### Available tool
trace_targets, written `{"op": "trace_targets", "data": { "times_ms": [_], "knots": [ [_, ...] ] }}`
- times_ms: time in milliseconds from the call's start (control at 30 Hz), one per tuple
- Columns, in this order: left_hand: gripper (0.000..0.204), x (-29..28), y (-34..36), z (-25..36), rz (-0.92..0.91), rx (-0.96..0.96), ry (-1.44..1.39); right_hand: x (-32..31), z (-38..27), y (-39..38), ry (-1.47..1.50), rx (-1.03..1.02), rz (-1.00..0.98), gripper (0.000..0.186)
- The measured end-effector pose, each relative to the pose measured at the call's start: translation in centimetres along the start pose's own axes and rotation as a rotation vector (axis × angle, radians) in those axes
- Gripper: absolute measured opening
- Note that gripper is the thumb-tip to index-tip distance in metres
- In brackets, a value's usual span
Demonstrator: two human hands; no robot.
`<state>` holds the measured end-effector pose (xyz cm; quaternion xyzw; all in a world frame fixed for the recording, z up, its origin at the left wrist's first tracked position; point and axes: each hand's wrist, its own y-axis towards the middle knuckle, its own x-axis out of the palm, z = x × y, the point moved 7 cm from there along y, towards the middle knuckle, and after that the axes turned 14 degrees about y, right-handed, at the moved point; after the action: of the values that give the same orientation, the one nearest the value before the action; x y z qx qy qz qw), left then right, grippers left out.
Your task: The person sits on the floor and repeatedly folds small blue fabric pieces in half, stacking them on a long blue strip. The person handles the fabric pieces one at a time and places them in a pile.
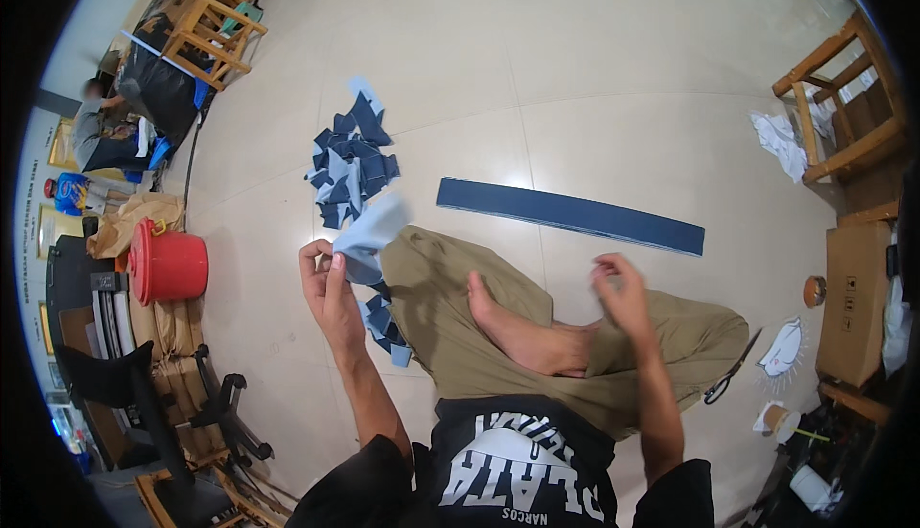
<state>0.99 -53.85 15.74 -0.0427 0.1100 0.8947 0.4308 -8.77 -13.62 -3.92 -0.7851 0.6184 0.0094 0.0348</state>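
Observation:
Pinched between the thumb and fingers of my left hand is a light blue fabric piece, its upper end blurred. It hangs beside my left knee. My right hand is raised over my right leg, fingers loosely bent and apart, with nothing visible in it. A long navy strip of fabric, seemingly several layers deep, lies flat on the floor in front of me. To its left is a loose heap of navy and light blue fabric pieces. More fabric pieces lie against my left leg, partly hidden.
Black-handled scissors lie by my right knee, near a white paper cutout. A cardboard box and wooden stool stand at right. Left are a red bucket, an office chair and another person.

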Motion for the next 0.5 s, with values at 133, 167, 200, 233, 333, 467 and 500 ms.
{"op": "trace_targets", "data": {
  "times_ms": [133,167,200,233,333,467,500],
  "knots": [
    [0.027,2.3,-1.5,3.8,-0.1,-0.05,-0.183,11.7,-10.0,-1.0,0.146,-0.129,-0.256,0.06],
    [0.029,3.1,-1.8,4.8,-0.11,-0.028,-0.145,14.6,-10.8,-1.2,0.313,-0.006,-0.344,0.062],
    [0.031,4.1,-2.1,5.8,-0.12,-0.005,-0.11,16.5,-11.7,-1.3,0.51,0.062,-0.427,0.062],
    [0.034,5.2,-2.2,6.5,-0.134,0.02,-0.084,18.1,-12.5,-1.4,0.698,0.146,-0.495,0.064],
    [0.043,8.2,-3.1,6.1,-0.401,-0.16,-0.041,19.5,-14.0,-0.7,1.377,0.32,-0.462,0.06],
    [0.053,8.9,-5.6,2.5,-0.681,-0.386,0.033,14.4,-15.0,1.2,1.295,0.384,-0.22,0.052],
    [0.055,9.1,-6.3,1.9,-0.722,-0.426,0.052,12.6,-14.3,1.7,1.326,0.343,-0.158,0.052]
  ]
}}
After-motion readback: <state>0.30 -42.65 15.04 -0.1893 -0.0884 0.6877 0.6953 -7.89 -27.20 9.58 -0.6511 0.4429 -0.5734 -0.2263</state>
